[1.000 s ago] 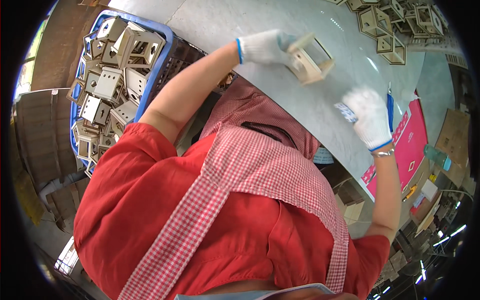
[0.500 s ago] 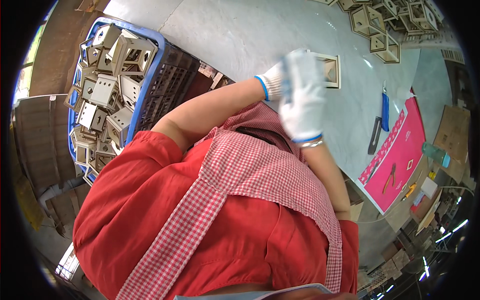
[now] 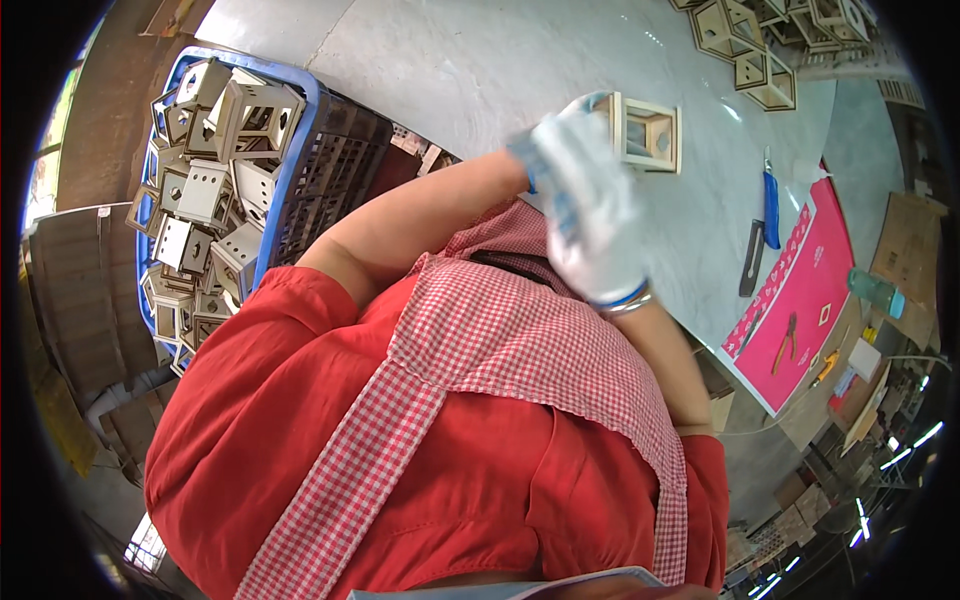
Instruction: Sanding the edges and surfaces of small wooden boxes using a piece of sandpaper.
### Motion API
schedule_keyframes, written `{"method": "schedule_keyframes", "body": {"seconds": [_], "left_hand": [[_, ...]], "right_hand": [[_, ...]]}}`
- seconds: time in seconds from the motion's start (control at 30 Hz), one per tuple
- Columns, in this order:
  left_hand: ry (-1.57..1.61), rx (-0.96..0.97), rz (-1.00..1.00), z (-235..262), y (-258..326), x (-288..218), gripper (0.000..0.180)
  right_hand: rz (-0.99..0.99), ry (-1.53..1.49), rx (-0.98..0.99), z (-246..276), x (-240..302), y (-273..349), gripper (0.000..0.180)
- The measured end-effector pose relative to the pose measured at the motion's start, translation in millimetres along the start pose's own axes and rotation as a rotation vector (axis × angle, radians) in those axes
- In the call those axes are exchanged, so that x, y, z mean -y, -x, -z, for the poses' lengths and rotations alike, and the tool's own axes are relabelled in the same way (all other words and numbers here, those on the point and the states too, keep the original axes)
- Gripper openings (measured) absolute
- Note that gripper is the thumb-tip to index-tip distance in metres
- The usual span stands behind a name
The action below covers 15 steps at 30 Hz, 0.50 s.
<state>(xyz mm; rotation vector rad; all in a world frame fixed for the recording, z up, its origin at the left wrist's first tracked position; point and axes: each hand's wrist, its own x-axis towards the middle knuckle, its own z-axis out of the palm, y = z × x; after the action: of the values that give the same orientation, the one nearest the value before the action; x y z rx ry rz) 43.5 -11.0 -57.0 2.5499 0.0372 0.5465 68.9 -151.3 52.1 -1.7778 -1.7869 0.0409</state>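
Note:
Both my hands wear white knit gloves with blue cuffs and bluish patches, and they overlap over the table. My left hand (image 3: 548,142) reaches in from the left, partly covered by the right and blurred. A small open wooden box frame (image 3: 677,140) stands on the table just right of the gloves, and gloved fingers come up to its left side. Whether they grip it I cannot tell. My right hand (image 3: 605,235), with a bracelet at its wrist, lies across the left, its fingers smeared by motion.
At left, a blue crate (image 3: 318,100) is heaped with wooden box frames. More frames (image 3: 730,30) pile up at the far right. A blue-handled knife (image 3: 771,205), a black strip-shaped tool (image 3: 750,258) and a pink sheet (image 3: 800,290) with pliers (image 3: 787,343) lie at the right.
My right hand has shifted slightly and no longer covers the box frame's left side, so more of the frame shows. The hands remain overlapped. The view has shifted a little.

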Motion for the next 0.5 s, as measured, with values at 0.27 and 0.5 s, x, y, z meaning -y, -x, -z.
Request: {"method": "schedule_keyframes", "body": {"seconds": [0.27,0.5], "left_hand": [[0.125,-0.042,0.015,14,6,-4,0.037],[0.051,0.015,-0.044,-3,-1,2,0.035]], "right_hand": [[-0.209,-0.03,0.202,52,-72,-51,0.037],[0.072,0.744,-0.165,9,-82,-26,0.035]]}}
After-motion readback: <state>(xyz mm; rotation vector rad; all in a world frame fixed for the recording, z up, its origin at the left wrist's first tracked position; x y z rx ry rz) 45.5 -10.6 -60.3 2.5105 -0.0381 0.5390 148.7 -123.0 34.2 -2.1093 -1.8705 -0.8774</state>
